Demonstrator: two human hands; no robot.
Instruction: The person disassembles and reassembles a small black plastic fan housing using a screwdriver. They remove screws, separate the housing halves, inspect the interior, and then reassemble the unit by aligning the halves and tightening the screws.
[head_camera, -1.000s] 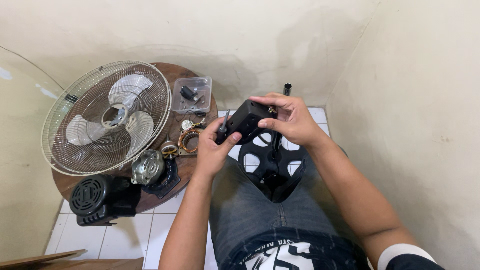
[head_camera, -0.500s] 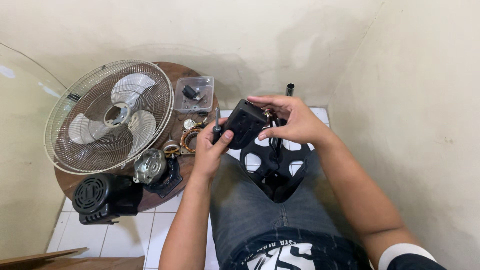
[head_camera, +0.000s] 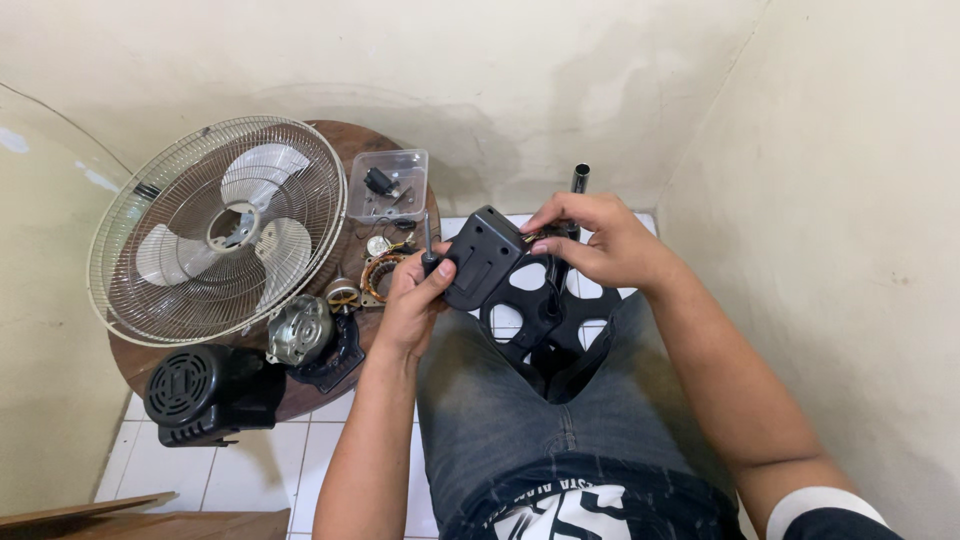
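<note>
My left hand (head_camera: 412, 300) grips a screwdriver (head_camera: 428, 243) whose thin shaft points up beside a black plastic housing (head_camera: 481, 256). My right hand (head_camera: 600, 240) holds that housing by its upper right edge, fingertips pinching at its top. The housing sits over a black fan base with round cut-outs (head_camera: 540, 310) resting on my lap in grey jeans. A black pole end (head_camera: 581, 176) sticks up behind my right hand.
A round wooden table (head_camera: 330, 135) at left carries a fan guard with blades (head_camera: 220, 230), a clear plastic box of small parts (head_camera: 388, 186), a copper-wound stator (head_camera: 380, 275), a metal motor (head_camera: 297, 330) and a black motor cover (head_camera: 205, 390). Walls close in behind and right.
The housing has tilted and turned between my hands. My left hand shifted along its left side with the screwdriver, and my right hand's fingers moved to its top edge.
</note>
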